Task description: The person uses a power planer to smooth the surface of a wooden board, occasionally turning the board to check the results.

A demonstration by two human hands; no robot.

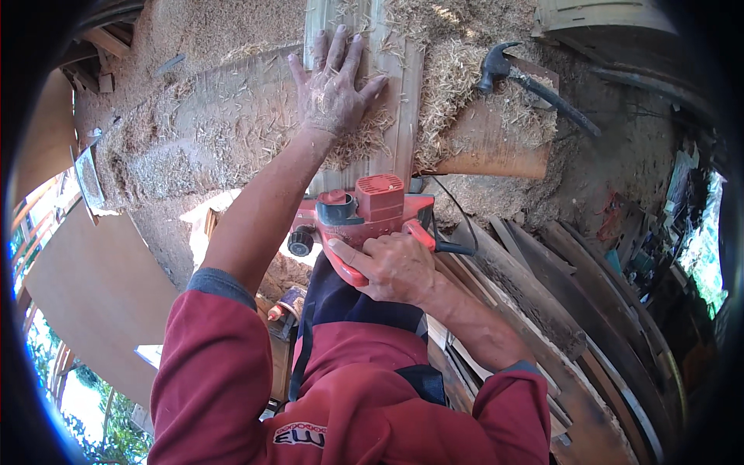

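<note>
My left hand (pixel 335 99) lies flat with its fingers spread on a wooden board (pixel 401 124) strewn with shavings. In my right hand (pixel 394 266) is a red electric hand planer (pixel 364 217), gripped near its handle and held against the near end of the board, close to my waist. A black knob (pixel 301 241) sticks out at the planer's left side, and a black cord (pixel 457 205) trails from its rear. The planer's underside is hidden from me.
A claw hammer (pixel 535 87) rests among curly wood shavings (pixel 453 97) at the right. Several long planks (pixel 535 287) lean in a stack at the lower right. A wide brown panel (pixel 101 294) stands at the left. Sawdust covers much of the work surface.
</note>
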